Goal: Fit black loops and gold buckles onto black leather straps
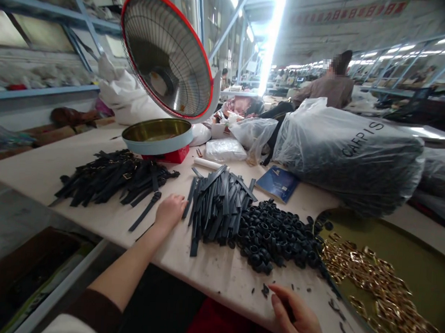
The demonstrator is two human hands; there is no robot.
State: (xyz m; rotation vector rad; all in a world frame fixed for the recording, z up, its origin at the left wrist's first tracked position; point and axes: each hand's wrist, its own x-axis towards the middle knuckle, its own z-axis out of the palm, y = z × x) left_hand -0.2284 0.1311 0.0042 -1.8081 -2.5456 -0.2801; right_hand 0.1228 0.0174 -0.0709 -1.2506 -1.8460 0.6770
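My left hand point(171, 211) rests at the left edge of a pile of flat black strips point(218, 201), its fingers curled beside one strip; whatever they hold, if anything, is hidden. Left of it lies a heap of black straps with buckles point(106, 178), one strap stretching toward my forearm. My right hand point(298, 317) hovers by the table's front edge, thumb and index finger apart, with nothing visible between them. Small black scraps point(265, 290) lie just beyond its fingertips. Past them spreads a mound of small black loops point(278, 234).
Gold metal buckles point(383, 289) fill part of a round olive tray point(422, 256) at right. Behind stand a red-rimmed heater point(211, 86) on a round base point(160, 143), a blue booklet point(277, 183), and a large plastic bag point(343, 148). A person point(325, 87) sits farther back.
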